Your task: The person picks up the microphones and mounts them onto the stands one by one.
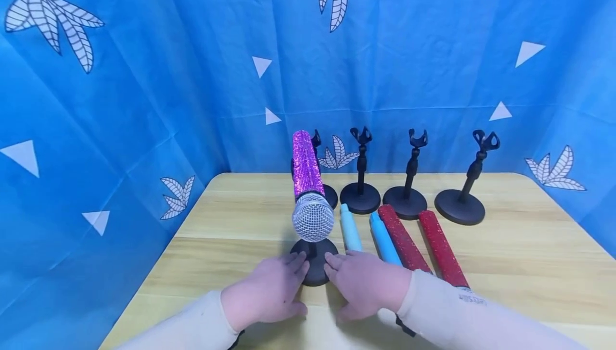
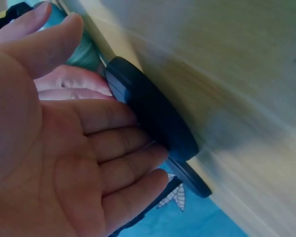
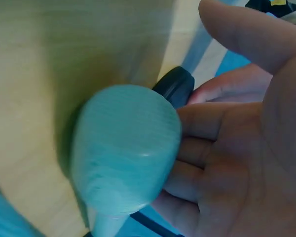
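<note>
A blue curtain surrounds the wooden table. Four black stands line its back edge. Two red microphones and two blue ones lie right of the purple microphone — tilted, grille toward the near edge, above a round black base left of the table's centre. Left hand and right hand touch opposite sides of that base — fingers straight, close together, thumbs apart.
</note>
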Action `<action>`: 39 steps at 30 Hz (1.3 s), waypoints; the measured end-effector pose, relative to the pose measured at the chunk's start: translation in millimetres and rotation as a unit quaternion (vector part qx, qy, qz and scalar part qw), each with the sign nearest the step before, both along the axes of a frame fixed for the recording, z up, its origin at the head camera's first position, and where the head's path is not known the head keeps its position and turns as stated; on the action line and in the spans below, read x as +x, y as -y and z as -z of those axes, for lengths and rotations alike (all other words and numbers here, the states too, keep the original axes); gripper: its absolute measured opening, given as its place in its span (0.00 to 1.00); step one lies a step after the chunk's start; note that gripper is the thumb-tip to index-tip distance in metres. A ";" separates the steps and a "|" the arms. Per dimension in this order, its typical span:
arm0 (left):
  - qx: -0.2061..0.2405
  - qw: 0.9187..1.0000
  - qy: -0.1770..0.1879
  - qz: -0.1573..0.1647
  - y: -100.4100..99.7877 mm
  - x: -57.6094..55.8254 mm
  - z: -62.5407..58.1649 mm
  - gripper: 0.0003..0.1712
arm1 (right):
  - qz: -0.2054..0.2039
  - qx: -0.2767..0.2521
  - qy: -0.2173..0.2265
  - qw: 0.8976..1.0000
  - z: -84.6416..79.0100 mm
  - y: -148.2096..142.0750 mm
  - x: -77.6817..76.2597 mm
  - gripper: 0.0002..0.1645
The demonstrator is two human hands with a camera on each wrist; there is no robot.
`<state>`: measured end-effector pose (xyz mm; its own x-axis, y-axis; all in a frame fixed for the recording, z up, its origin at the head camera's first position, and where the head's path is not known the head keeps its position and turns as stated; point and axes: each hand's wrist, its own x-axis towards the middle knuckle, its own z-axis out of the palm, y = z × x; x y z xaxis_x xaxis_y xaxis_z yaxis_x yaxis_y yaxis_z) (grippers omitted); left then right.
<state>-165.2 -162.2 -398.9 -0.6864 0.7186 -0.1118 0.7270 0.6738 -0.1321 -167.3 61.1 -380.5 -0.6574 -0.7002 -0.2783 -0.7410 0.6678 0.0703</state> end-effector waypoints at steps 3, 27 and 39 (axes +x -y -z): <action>-0.011 1.000 0.001 -0.027 3.5 -2.7 -1.8 0.52 | 0.007 0.012 0.005 1.000 -2.3 14.0 -8.2 0.52; 0.004 0.976 -0.008 -0.217 53.4 -113.5 -1.5 0.43 | 0.103 -0.006 0.020 0.994 0.4 123.9 -121.4 0.48; 0.001 0.963 0.033 -0.266 49.6 -150.8 5.5 0.24 | 0.120 -0.048 0.011 0.992 23.0 128.9 -147.0 0.41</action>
<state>-316.1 -211.8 -404.4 -0.9494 0.2667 -0.1660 0.2847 0.9538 -0.0962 -314.3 -67.9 -403.5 -0.8033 -0.5475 -0.2344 -0.5599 0.8284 -0.0159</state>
